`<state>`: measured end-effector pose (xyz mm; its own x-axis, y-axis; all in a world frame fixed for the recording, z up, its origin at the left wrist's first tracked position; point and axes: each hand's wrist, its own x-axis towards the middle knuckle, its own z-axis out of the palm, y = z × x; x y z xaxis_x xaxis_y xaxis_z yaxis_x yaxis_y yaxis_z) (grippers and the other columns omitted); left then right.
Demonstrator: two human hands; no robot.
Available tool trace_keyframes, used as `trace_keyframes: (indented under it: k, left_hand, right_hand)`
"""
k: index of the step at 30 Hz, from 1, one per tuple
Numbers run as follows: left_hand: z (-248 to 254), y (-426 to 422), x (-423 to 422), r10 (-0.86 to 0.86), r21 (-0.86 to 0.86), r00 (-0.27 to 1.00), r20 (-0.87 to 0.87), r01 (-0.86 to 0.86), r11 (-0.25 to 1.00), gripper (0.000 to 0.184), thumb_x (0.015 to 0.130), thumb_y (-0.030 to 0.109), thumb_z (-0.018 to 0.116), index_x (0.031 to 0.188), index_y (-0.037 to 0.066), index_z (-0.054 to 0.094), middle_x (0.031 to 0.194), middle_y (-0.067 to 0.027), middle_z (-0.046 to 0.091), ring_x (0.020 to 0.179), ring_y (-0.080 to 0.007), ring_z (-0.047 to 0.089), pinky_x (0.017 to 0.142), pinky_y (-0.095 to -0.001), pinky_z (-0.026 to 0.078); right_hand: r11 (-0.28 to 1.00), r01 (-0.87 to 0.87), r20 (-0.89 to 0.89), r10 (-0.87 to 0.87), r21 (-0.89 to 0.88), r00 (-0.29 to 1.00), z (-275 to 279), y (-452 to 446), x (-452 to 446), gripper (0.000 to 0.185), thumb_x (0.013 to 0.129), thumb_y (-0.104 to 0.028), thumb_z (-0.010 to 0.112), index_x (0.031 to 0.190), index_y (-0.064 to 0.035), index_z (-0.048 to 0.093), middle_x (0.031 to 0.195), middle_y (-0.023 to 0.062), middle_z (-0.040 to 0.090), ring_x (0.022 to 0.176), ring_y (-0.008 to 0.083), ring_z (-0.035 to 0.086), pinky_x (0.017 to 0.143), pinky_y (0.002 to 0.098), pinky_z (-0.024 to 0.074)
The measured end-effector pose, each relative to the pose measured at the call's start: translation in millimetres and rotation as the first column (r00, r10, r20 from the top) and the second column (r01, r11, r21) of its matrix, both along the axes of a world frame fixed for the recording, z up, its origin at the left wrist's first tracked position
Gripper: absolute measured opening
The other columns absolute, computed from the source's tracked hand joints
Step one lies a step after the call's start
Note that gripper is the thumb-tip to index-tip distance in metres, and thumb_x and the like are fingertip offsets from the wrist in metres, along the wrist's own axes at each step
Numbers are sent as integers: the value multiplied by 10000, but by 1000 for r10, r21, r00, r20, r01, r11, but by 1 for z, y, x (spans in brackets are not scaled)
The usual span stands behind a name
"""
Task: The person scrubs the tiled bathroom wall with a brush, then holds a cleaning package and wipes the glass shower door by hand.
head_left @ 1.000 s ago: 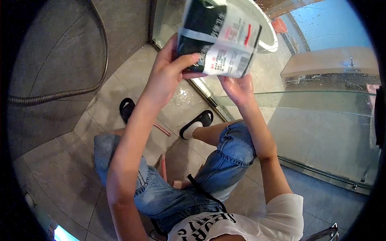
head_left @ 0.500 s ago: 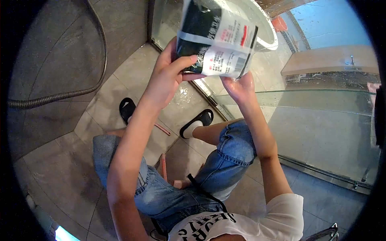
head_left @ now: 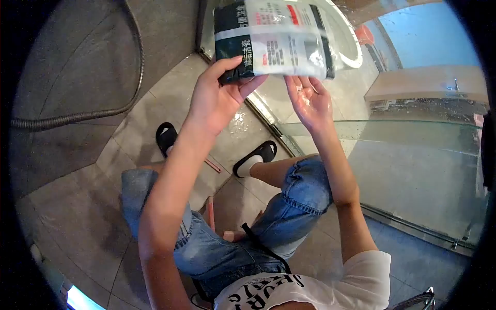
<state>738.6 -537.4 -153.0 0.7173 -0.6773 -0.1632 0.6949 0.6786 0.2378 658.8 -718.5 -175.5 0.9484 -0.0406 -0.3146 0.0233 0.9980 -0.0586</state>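
Left hand (head_left: 213, 98) and right hand (head_left: 311, 106), both raised in front of the body. The near left corner of a plastic packet (head_left: 281, 44), placed above and between the hands, is gripped by the left hand, with the thumb laid over the printed face and the fingers passed beneath. The right hand is open, palm up, its fingertips by the packet's near edge; whether contact is made there cannot be told. The right palm is glistening and appears wet. Because the packet is held securely at one side only, it could be tipped toward the right hand if the left thumb slipped on the smooth film. Little purchase would be offered by a wet palm, so the packet could be dropped onto the floor (head_left: 170, 93) below. Footing could also be lost if the wet patch (head_left: 238, 121) beneath the gap between the hands were stepped on.
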Motion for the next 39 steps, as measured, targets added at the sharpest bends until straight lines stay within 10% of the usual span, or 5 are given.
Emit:
trace_keyframes:
  k: [7, 12, 16, 22, 39]
  left_hand:
    - [-1, 20, 19, 57, -340, 926, -374, -194, 920, 185, 736, 9, 412, 884, -99, 441, 870, -167, 521, 801, -263, 532, 751, -305, 459]
    - [7, 46, 29, 85, -512, 928, -363, -275, 814, 300, 762, -12, 352, 1058, -51, 379, 1115, -152, 373, 1069, -235, 336, 809, -307, 421]
    - [14, 76, 21, 165, -453, 890, -426, -367, 813, 297, 773, -12, 342, 1067, -37, 379, 1125, -117, 370, 1075, -202, 329, 823, -256, 404]
    - [12, 92, 28, 270, -277, 878, -395, -394, 876, 233, 780, 71, 371, 965, -60, 425, 959, -141, 489, 918, -212, 471, 796, -262, 421]
    - [21, 104, 11, 179, -167, 826, -534, -311, 936, 213, 771, 104, 409, 956, 7, 449, 936, -93, 511, 867, -164, 499, 779, -270, 420]
  right_hand:
    - [863, -326, -255, 240, -387, 937, -57, -11, 74, 292, 819, -120, 275, 974, 105, 379, 1009, 226, 446, 906, 263, 489, 766, 272, 436]
    - [-816, -106, -424, 179, -568, 888, -121, -14, 171, 202, 795, -111, 350, 853, 25, 489, 965, 161, 497, 795, 264, 517, 659, 298, 453]
    - [-708, 692, -463, 571, 140, 678, -202, -6, 237, 165, 688, -123, 415, 710, 6, 516, 921, 132, 516, 789, 251, 515, 684, 305, 436]
    - [-315, 427, -382, 197, 848, 903, -376, -28, 288, 423, 754, -203, 335, 1152, -58, 318, 1226, 74, 280, 1162, 185, 186, 969, 352, 102]
    - [-497, 485, -500, 115, 719, 859, -328, -101, 187, 429, 765, -219, 321, 1169, -78, 287, 1241, 60, 244, 1168, 188, 160, 970, 359, 83]
